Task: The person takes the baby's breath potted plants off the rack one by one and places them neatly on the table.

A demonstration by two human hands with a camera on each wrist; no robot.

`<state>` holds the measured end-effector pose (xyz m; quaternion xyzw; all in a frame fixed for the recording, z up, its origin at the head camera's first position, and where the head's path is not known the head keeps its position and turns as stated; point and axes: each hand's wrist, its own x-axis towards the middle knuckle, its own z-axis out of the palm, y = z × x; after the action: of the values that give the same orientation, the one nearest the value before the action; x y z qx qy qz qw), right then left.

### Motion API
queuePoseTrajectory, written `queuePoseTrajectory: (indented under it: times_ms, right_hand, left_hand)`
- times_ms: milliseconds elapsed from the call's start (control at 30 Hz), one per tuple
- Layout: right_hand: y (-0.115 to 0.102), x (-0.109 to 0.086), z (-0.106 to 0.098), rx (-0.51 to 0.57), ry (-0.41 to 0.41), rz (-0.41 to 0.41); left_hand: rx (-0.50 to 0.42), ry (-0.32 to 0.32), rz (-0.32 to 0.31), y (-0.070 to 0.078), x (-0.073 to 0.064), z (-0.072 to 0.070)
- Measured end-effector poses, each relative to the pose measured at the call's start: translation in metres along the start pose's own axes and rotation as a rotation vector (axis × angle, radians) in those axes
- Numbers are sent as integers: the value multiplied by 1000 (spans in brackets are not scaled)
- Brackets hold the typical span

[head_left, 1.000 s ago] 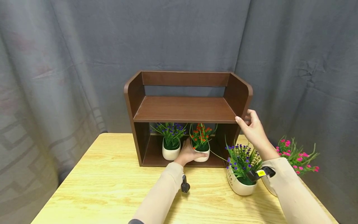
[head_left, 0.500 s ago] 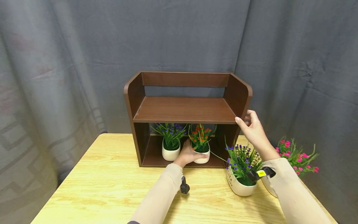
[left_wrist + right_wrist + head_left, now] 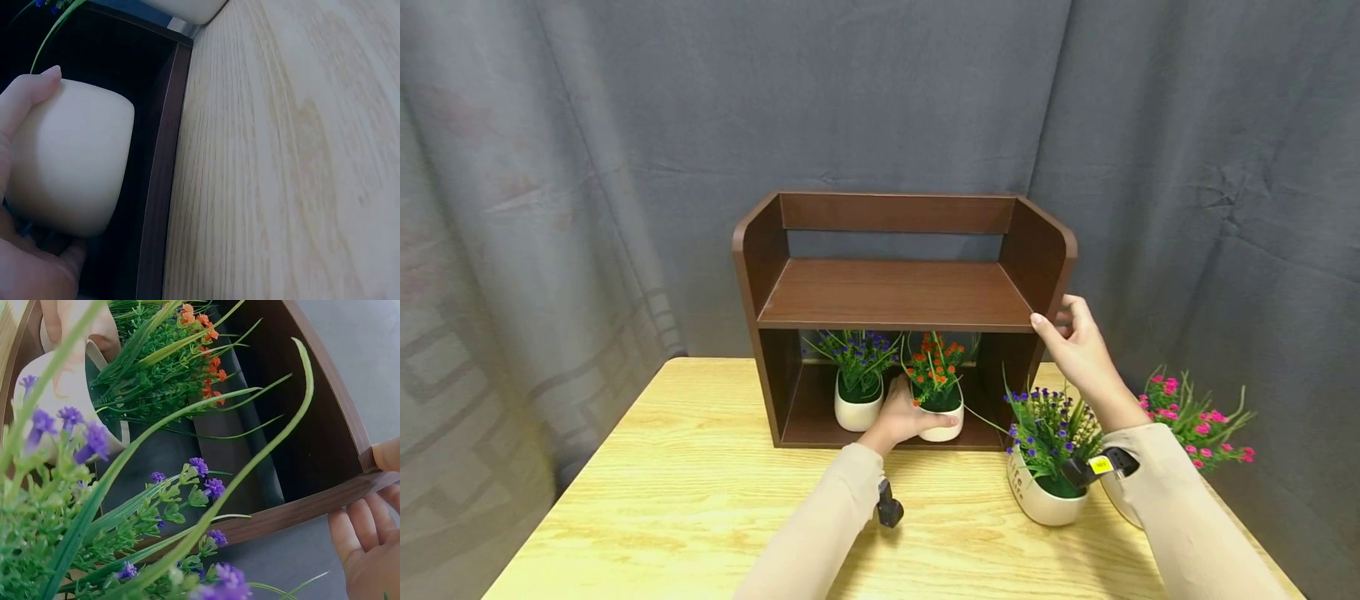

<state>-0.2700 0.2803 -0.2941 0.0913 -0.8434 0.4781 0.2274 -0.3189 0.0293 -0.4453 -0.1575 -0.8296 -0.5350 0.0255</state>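
My left hand (image 3: 901, 415) grips a white pot of orange flowers (image 3: 945, 427) in the lower compartment of a dark brown two-tier shelf (image 3: 895, 293). In the left wrist view the thumb and fingers lie around the white pot (image 3: 78, 156), just behind the shelf's front edge. A purple-flowered plant in a white pot (image 3: 859, 413) stands to the left of that hand. At the shelf's right side panel, my right hand (image 3: 1081, 350) holds the panel's front edge; in the right wrist view the thumb and fingers of the right hand (image 3: 372, 550) lie on either side of it.
Outside the shelf, front right, a purple-flowered plant in a lettered white pot (image 3: 1048, 504) stands below my right forearm. A pink-flowered plant (image 3: 1198, 425) is behind that sleeve, its pot partly hidden. The pale wooden table (image 3: 647, 492) meets grey curtains (image 3: 895, 100) behind.
The orange-flowered plant has shifted slightly left and toward me in my left hand. My left wrist has moved a little left and back. The right hand stays on the panel.
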Motion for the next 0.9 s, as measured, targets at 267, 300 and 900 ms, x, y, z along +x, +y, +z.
queuePoseTrajectory:
  times_ms: [267, 300, 900]
  right_hand:
    - [-2, -1, 0, -12, -17, 15]
    - [-2, -1, -1, -13, -18, 15]
    - [-2, -2, -3, -5, -20, 6]
  left_hand:
    - [135, 0, 54, 1, -9, -3]
    - [143, -4, 55, 1, -10, -4]
    - [95, -56, 266, 4, -43, -14]
